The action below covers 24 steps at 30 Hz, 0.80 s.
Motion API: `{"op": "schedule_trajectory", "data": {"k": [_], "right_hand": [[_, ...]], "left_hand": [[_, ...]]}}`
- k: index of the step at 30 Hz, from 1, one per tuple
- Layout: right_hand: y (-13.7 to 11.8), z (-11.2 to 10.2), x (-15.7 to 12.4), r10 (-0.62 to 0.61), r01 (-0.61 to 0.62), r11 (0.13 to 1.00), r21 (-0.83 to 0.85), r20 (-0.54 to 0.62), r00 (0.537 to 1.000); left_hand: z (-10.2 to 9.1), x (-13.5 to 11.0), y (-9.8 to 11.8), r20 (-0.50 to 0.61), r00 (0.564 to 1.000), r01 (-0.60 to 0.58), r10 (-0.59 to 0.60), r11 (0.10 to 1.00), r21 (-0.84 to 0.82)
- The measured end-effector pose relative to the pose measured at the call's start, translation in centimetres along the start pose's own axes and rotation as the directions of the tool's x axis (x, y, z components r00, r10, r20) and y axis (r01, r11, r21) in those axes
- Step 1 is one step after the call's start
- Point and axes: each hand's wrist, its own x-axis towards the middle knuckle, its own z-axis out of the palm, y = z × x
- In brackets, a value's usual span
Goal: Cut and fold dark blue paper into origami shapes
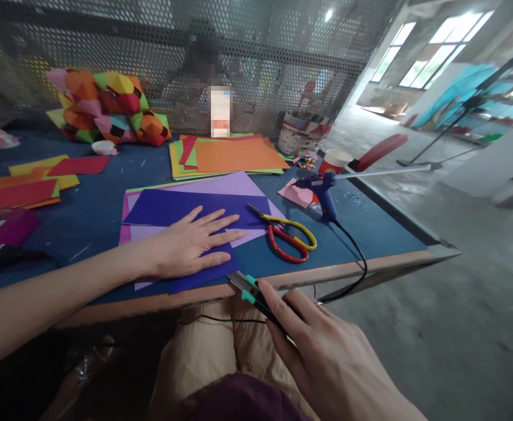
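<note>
From where I stand, a red paper cup with a pale rim (332,161) sits toward the table's right side; I can't tell what it holds. Behind it is a squat, mottled white tub (298,139) with dark and reddish patches at its top, its contents too blurred to name. A small white cup-shaped piece (103,147) lies at the left, before a cluster of multicoloured folded-paper shapes (107,111).

The deep violet-blue paper (186,207) lies at the near edge of the blue tabletop (383,234), over lilac sheets (239,182). The person's left hand (195,242) is flat across it, fingers spread wide, grasping nothing. The right hand (322,339) has its fingers wrapped round a black-and-green utility knife (262,302), blade out beside the paper's near corner; whether they touch I can't tell.

Metal scissors with red and yellow handles (289,240) lie in the way, tips over the paper's right end. Beyond them, a blue glue gun (325,196) stands with its nozzle above a pink paper scrap (295,193), its black cord (357,248) hanging over the table edge. An orange-topped stack of coloured sheets (239,156) lies farther back.
</note>
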Motion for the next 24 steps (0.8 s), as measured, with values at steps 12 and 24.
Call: {"op": "schedule_trajectory", "data": {"k": [12,24], "right_hand": [[-0.50,0.12,0.04,0.000,-0.002,0.997,0.074,0.031,1.000],[-0.71,0.33,-0.09,-0.030,0.024,0.995,0.100,0.057,0.998]], "left_hand": [[0.26,0.05,-0.30,-0.040,0.999,-0.023,0.023,1.000,-0.013],[0.27,0.03,-0.26,-0.040,0.999,-0.027,0.027,1.000,-0.012]]}}
